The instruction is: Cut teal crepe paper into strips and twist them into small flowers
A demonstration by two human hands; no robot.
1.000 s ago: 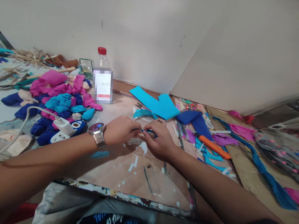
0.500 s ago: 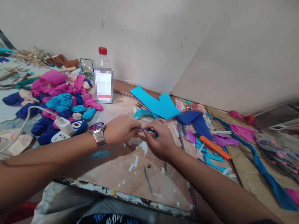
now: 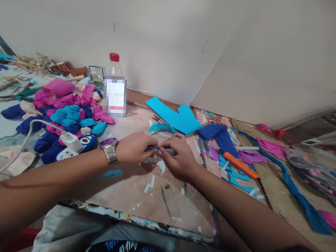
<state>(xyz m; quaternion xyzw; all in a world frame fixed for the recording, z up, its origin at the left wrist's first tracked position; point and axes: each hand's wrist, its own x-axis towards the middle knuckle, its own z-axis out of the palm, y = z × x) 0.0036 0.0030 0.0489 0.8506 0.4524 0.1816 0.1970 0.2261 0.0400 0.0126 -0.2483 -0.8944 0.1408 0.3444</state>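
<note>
Between my two hands a thin dark blue strip (image 3: 153, 147) is pinched, just above the tabletop; most of it is hidden by fingers, and its material is too small to tell. My left hand (image 3: 135, 147), with a metal watch (image 3: 110, 150) on its wrist, grips the strip's left part between thumb and fingers. My right hand (image 3: 180, 154) closes on the right part, its fingertips almost meeting the left ones. Just beyond the hands lies a bright blue paper sheet (image 3: 182, 121), with a smaller twisted teal piece (image 3: 162, 128) in front of it.
Crumpled pink and blue paper pieces (image 3: 65, 114) are heaped at left, by a power strip (image 3: 80, 148) with a white charger (image 3: 72, 141). Behind stands a red-capped bottle (image 3: 115, 66). An orange utility knife (image 3: 240, 165) and dark blue paper (image 3: 220, 135) lie at right.
My hands still pinch the strip in nearly the same place. Its blue length shows straighter and more plainly between the fingers now. The view has shifted slightly.
</note>
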